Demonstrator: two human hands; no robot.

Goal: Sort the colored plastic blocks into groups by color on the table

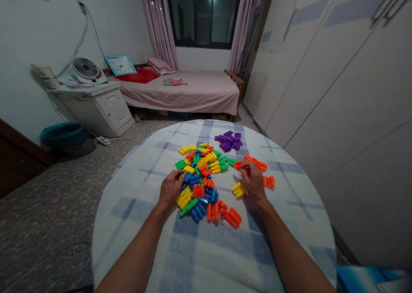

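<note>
A heap of coloured plastic blocks [202, 181] in yellow, orange, blue and green lies on a round table under a blue-checked white cloth [199, 250]. My left hand [170, 189] rests at the heap's left edge, fingers on a yellow block [184, 197]. My right hand [254, 184] sits right of the heap, its fingertips touching an orange block [247, 169]; whether it grips the block is unclear. A yellow block [238, 190] lies against that hand. A group of purple blocks [228, 140] sits farther back, and orange blocks [256, 162] are gathered near my right hand.
White wardrobe doors [337, 78] run along the right. A bed with pink cover [193, 91] stands under the window behind the table. A white cabinet [96, 106] with a small fan [85, 68] is at the left, a teal basin [63, 134] on the floor.
</note>
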